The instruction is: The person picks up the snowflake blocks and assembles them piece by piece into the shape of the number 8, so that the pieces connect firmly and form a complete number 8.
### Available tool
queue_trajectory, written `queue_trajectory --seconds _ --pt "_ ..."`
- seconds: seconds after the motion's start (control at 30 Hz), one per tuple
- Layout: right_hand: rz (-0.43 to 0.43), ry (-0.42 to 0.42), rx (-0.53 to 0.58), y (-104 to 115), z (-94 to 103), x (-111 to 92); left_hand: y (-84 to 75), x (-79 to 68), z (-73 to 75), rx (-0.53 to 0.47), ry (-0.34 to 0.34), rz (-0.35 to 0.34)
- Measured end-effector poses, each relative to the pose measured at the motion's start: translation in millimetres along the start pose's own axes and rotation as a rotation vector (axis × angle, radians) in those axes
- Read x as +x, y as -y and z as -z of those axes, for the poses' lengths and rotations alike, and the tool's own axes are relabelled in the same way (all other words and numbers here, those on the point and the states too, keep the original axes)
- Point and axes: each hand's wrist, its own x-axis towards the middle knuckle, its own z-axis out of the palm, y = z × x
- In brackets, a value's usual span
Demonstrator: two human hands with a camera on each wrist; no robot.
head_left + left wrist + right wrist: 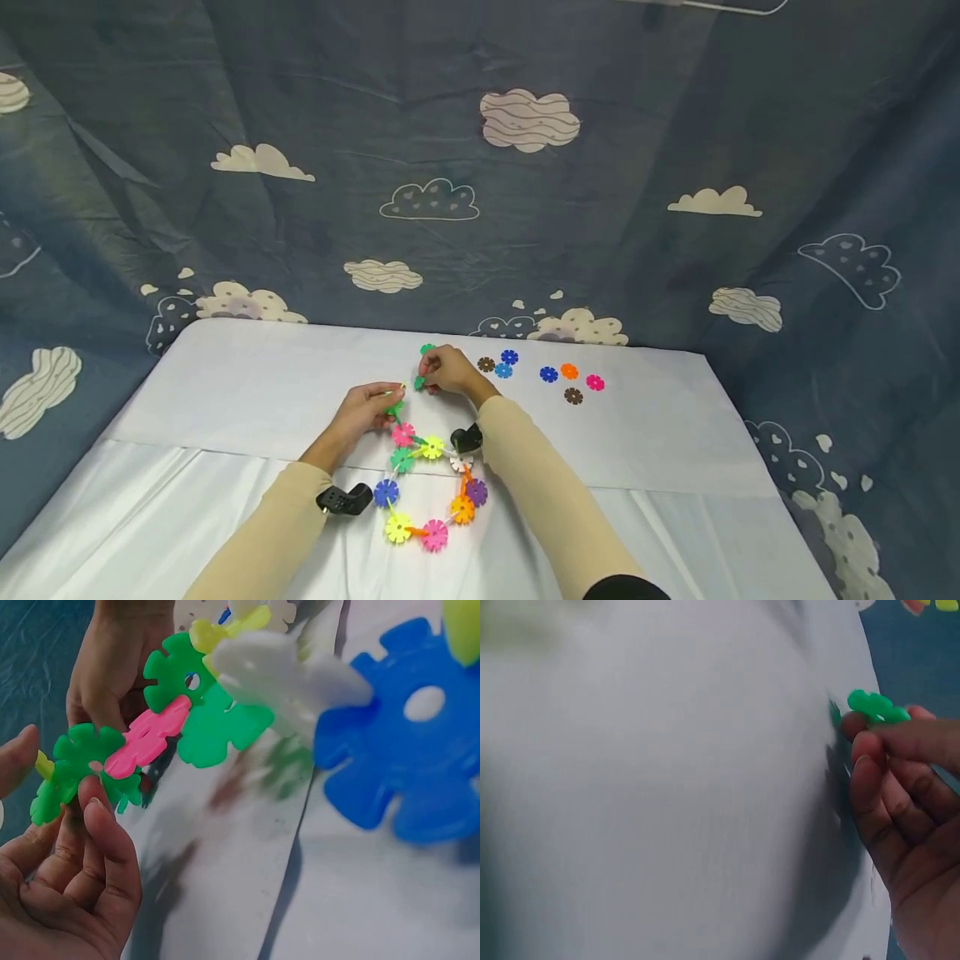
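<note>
My left hand (362, 412) holds the upper end of a chain of interlocked flower-shaped plastic discs. In the left wrist view its thumb and fingers are at a green disc (84, 750), with a bit of yellow (43, 763) beside the thumb. A pink disc (146, 739) joins that green one to the rest. My right hand (452, 372) pinches a separate green disc (871, 703) between thumb and fingers, slightly above and right of the chain's end. The chain loops down toward me over a blue disc (386, 492), a yellow disc (399, 528) and a purple disc (476, 492).
Another green disc (427, 348) lies just beyond my right hand. Several loose discs are scattered to the right, among them an orange disc (569, 372), a pink disc (595, 382) and a brown disc (573, 396). Behind the white table cloth (660, 417) hangs a dark curtain (615, 242).
</note>
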Motion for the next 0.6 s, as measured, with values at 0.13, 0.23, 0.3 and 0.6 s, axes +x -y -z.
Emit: queue_trajectory --seconds 0.13,0.23,0.3,0.6 --pt "-0.003 -0.004 -0.044 -6.5 7.3 -7.5 2.3 0.0 -1.4 0.017 -0.013 0.005" --pt "0.012 -0.022 -0.046 -8.3 14.1 -13.8 3.9 0.5 -1.3 0.019 -0.019 0.008" --pt "0.028 -0.032 0.035 -6.7 17.7 -18.1 4.3 1.1 -1.0 0.018 -0.013 -0.003" --pt "0.086 -0.147 0.375 16.3 8.8 -35.1 3.8 2.2 -0.5 0.02 -0.021 -0.038"
